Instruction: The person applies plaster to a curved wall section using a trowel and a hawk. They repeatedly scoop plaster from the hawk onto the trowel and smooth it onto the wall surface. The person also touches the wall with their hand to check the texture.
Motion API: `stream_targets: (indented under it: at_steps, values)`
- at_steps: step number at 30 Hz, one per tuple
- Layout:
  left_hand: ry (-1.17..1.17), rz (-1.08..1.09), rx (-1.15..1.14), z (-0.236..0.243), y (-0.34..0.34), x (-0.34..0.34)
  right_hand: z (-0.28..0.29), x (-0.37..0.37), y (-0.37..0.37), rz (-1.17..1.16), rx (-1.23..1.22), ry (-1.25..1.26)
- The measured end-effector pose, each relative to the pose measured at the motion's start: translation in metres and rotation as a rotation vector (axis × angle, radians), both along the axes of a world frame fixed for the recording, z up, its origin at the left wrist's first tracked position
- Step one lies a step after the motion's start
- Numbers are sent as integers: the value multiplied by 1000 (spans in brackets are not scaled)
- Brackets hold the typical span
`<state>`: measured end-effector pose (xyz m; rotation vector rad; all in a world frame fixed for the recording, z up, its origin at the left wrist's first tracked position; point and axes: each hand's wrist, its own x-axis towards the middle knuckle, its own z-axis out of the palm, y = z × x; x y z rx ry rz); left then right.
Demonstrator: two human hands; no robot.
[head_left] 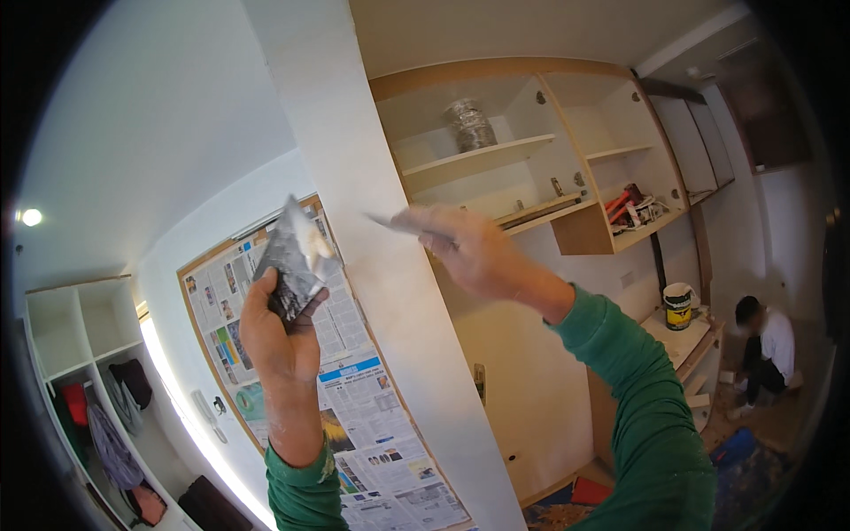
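Note:
My left hand (283,327) grips a flat grey metal plate (294,265) held up at an angle, with a dab of pale paste on it. My right hand (452,243) is wrapped round a thin metal scraper blade (381,219), blurred by motion, just right of the plate and close to the white pillar (319,97). Its handle is hidden by my fingers. Behind my left hand is a newspaper-covered panel (212,319).
Open wall cabinets (478,164) hold wrapped items and tools. A bucket (678,310) stands on a counter (660,329). A person (766,350) crouches at the right. An open wardrobe (66,323) with clothes stands at the left, and tools lie on the floor (744,469).

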<state>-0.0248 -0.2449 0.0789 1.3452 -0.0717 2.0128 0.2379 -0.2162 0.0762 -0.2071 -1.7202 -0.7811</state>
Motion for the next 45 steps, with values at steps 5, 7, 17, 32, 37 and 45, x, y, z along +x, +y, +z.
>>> stream_targets:
  at_steps: [5,7,17,32,37,45]
  values:
    - [159,-312,-118,-20,8,24,15,7,-20,1089,-1090,-38]
    - [227,-402,-138,-26,6,31,11,-1,-12,1060,-1199,-63]
    - [-14,-162,-121,-15,5,-31,38,14,-51,108,-514,163]
    - [-123,136,-31,-60,39,-92,272,-19,-55,-621,1002,438]
    - [-112,152,-52,-74,54,-114,239,-18,2,-645,942,386]
    - [-142,166,-166,-80,59,-113,174,-3,57,-664,577,322]
